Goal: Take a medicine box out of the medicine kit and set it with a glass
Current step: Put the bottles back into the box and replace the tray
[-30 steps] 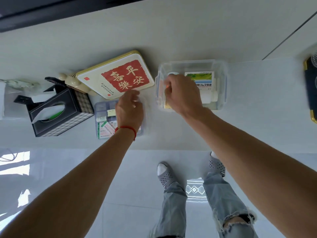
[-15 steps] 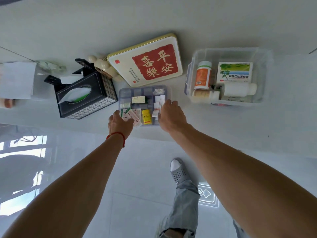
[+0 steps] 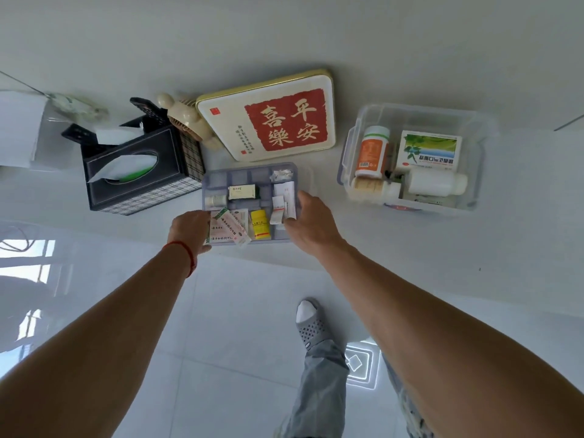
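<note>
Left hand (image 3: 189, 230) gripping the near-left corner of the shallow compartment tray (image 3: 221, 181), right hand (image 3: 311, 224) gripping its near-right corner. Well off to the right, apart from both hands: green-and-white medicine box (image 3: 429, 150) lying in the clear medicine kit (image 3: 474, 172) beside an orange bottle (image 3: 372, 151). All on a white desk (image 3: 395, 248) near its front edge, glossy tiled floor (image 3: 227, 343) below.

Bare forearms, red string bracelet (image 3: 185, 252) on the left wrist; torn grey jeans (image 3: 319, 390), white sock, grey perforated slipper (image 3: 311, 327).
</note>
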Tool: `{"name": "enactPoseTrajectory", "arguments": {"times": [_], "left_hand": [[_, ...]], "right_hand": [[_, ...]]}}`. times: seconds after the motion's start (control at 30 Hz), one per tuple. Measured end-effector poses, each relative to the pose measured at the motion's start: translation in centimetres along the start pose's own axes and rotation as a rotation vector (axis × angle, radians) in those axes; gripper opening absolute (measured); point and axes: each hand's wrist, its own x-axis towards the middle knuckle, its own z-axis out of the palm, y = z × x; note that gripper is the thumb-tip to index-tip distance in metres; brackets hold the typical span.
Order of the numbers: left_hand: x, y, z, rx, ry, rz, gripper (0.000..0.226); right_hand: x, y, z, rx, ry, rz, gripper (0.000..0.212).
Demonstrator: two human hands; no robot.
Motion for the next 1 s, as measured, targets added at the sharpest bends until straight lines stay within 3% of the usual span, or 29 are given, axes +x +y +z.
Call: {"name": "enactPoseTrajectory", "arguments": {"times": [0.17,0.37,0.73,0.87,1.0], "left_hand": [[-2.3,-1.5,-2.6,-0.054,0.041,0.01,0.021],[-6.2,0.8,-3.0,-0.028,0.059,0.265,0.014],[-12.6,12.3,9.8,0.035,-0.117,0.562,0.009],[-13.3,15.5,14.7,0.204,-0.131,0.627,0.01],[-12.9,16.3,17.4,0.372,-0.021,0.665,0.018]], "right_hand": [[-3.0,-0.5,-1.0,0.02,0.015,-0.055,0.032],[-6.9,-1.0,-6.9,0.069,0.142,-0.1,0.032],[-8.8,4.8,-21.8,0.01,0.659,0.085,0.036],[-7.6,7.7,-24.4,-0.022,0.709,0.127,0.035],[-6.2,9.6,-24.7,-0.008,0.692,0.137,0.035]]}}
